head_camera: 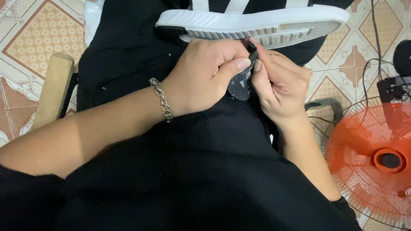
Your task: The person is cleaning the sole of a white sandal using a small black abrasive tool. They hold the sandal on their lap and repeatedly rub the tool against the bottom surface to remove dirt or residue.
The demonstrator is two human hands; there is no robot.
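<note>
Just below the white-soled strap sandal [257,26] on the lap, left hand [204,74] and right hand [279,86] pinch one small black flexible piece [241,84]; it looks light, thin, best held by its edges.

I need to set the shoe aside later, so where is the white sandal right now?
In the head view the white sandal lies on its side across the person's black-clad lap, top centre, just above both hands pinching a small dark piece.
</note>
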